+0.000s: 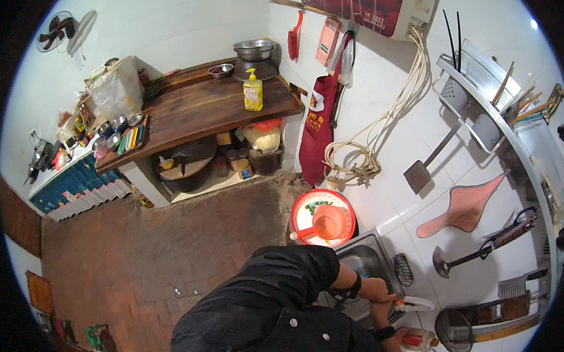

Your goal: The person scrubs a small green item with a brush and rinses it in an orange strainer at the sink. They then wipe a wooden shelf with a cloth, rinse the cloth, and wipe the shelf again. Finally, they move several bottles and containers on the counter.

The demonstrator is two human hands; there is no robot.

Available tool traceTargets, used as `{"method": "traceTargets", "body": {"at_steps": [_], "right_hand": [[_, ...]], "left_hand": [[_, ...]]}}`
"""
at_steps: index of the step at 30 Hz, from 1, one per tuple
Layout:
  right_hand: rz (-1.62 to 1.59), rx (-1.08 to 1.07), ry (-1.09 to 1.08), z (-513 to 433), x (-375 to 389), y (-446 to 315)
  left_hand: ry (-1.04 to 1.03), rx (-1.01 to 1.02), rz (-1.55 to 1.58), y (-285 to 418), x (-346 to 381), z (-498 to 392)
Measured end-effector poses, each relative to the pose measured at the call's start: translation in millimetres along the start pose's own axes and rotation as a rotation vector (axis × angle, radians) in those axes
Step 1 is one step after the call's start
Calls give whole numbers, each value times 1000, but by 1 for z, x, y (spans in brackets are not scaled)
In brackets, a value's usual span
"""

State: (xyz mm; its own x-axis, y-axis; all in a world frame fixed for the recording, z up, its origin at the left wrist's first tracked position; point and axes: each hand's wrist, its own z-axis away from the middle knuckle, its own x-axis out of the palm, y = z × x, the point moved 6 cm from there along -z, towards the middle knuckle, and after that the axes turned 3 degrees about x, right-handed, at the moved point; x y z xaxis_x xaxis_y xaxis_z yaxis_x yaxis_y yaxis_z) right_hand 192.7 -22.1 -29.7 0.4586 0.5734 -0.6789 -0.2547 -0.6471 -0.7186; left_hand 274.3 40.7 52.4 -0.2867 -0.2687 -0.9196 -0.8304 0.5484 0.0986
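Note:
Both of my hands are over the stainless steel sink [366, 258] at the lower right, beside a white faucet [415, 304] with an orange tip. My left hand [376, 289] reaches across the basin, its fingers close to the tip. Just below it, my right hand [380, 313] touches or nearly touches the left; whether either holds something cannot be told. A dark band is on each wrist. Something small and blue lies in the basin, partly hidden by my arm. A bottle with a red label [415, 339] stands beside my right wrist.
A red-rimmed enamel basin [301, 201] holds an orange plastic dipper [330, 223] beyond the sink. A wire soap rack [402, 269], a ladle [442, 265] and a strainer [453, 331] are along the tiled wall. Farther off, a yellow pump bottle [253, 92] stands on the wooden counter [195, 112].

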Motion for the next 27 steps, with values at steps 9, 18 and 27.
{"method": "traceTargets", "body": {"at_steps": [9, 18, 27], "right_hand": [[-578, 565, -458, 10, 31, -7], [84, 364, -848, 36, 43, 9], [683, -87, -824, 7, 133, -72]], "left_hand": [[21, -62, -27, 6, 9, 30], [55, -434, 153, 0, -8, 85], [245, -933, 640, 26, -90, 319]]}}
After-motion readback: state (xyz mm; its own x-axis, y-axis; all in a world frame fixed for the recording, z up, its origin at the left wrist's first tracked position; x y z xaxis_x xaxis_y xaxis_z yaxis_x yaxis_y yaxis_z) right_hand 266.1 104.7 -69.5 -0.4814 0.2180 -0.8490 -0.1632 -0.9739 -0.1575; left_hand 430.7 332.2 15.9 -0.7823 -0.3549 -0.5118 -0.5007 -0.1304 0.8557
